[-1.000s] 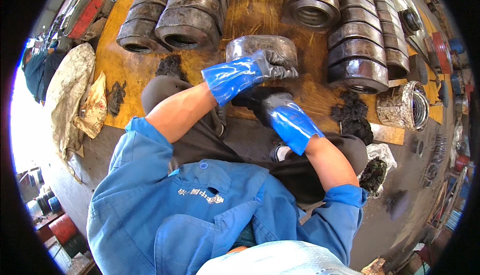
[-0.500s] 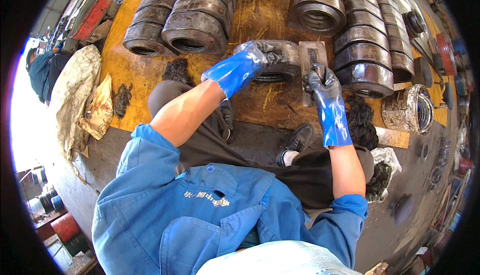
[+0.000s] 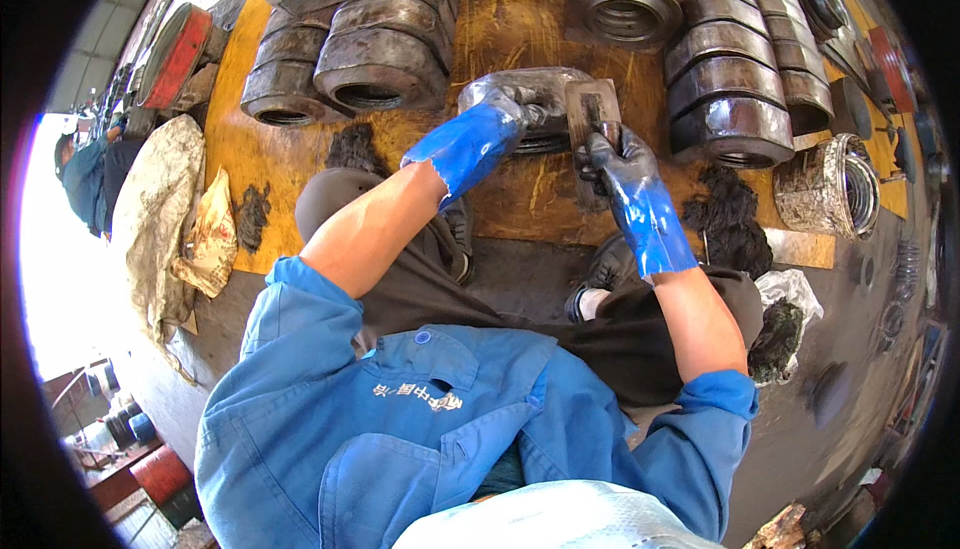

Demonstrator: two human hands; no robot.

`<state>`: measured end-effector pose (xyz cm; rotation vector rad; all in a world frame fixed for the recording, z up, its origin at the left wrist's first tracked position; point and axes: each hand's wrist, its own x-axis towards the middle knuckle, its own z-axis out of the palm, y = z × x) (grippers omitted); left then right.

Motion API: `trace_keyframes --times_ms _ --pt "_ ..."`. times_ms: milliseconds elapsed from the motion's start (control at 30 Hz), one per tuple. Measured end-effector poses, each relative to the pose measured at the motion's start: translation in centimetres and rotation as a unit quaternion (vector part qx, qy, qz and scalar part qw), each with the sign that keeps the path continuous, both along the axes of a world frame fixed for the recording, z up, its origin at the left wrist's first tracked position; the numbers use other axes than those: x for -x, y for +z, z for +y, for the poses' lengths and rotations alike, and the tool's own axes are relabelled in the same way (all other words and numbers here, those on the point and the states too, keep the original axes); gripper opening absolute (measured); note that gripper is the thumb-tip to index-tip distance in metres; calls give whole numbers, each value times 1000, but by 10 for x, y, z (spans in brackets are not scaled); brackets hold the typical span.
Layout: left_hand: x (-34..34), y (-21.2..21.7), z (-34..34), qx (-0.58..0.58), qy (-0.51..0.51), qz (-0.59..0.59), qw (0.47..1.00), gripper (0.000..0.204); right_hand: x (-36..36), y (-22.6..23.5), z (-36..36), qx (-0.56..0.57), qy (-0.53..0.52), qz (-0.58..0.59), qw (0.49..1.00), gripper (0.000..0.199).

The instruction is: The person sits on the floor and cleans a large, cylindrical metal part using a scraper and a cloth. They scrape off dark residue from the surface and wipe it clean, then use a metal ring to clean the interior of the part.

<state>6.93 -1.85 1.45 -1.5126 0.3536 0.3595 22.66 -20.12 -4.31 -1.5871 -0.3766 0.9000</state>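
Note:
My left hand (image 3: 490,129), in a blue glove blackened at the fingers, grips the near edge of a greasy grey metal ring (image 3: 520,89) lying on the yellow-brown platform (image 3: 520,24). My right hand (image 3: 622,171), gloved the same way, holds a flat scraper (image 3: 590,107) whose wide blade rests against the right side of that ring. Both forearms are bare, with blue jacket sleeves pushed up. My knees in dark trousers sit just under the hands.
Rows of heavy dark metal rings (image 3: 380,59) lie left, and more rings (image 3: 730,99) right. Black grease clumps (image 3: 725,224) lie near my right knee, a wire-wrapped can (image 3: 830,184) beyond. Dirty rags (image 3: 165,219) hang at left. Another person (image 3: 90,169) is at far left.
My right hand rose from near my lap to the ring with the scraper, and has shifted slightly since. The left hand stayed on the ring.

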Motion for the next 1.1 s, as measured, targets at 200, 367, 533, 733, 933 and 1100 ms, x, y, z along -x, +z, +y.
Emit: trace_keyframes --times_ms 200,367,533,733,933,1100 --pt "-8 -5 -1 95 41 -27 994 20 5 11 1 -11 -9 21 1000 25" --pt "-33 -20 5 650 293 -124 690 20 9 10 4 -2 -2 60 998 22" --pt "-51 -38 6 681 370 -103 623 25 17 -1 9 1 -7 137 991 16" --pt "-67 -52 0 642 522 -112 550 37 17 -28 8 -67 12 241 968 14" --pt "-56 -50 -7 723 516 -209 410 42 28 -29 10 -91 -15 267 959 10" --pt "-52 -47 -12 695 536 -221 425 39 37 -32 14 -72 -53 259 962 6"
